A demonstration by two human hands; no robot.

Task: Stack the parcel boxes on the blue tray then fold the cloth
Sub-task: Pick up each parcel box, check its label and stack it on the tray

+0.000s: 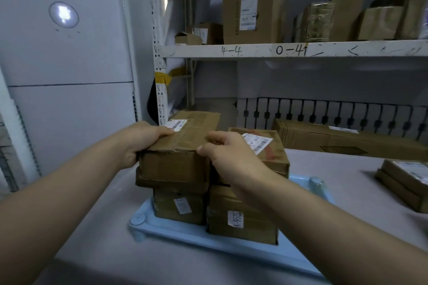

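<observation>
Both forearms reach forward from the bottom corners and meet over the stack. Left hand (136,140) wraps the near left corner of the top left box (183,146), thumb laid flat along its taped upper face and the other fingers curled down its left side, so it grips the box. Right hand (228,152) sits at the box's near right top edge, thumb tip and bent fingers pinching that edge; its forearm crosses in front of the right-hand pile.

That box is a long brown carton with a white barcode label at its far left. It lies on a lower left box (179,206), overhanging it slightly toward the camera. Just beside, touching or nearly so, stands a second pile: an upper right box (268,150) with a barcode label and red marks, on a lower right box (240,222) whose tag reads K-9575. Both piles rest on the blue tray (176,232), which has round raised corners and lies on a pale grey table (97,233).

Further right on the table, well apart from the tray, lies a loose flat parcel (407,180). Behind, a long flat carton (342,139) sits along the back. A white metal shelf (289,50), hand-marked 4-4 and 0-41, carries more cartons (252,10). A tall white Haier appliance (67,53) stands at the left.
</observation>
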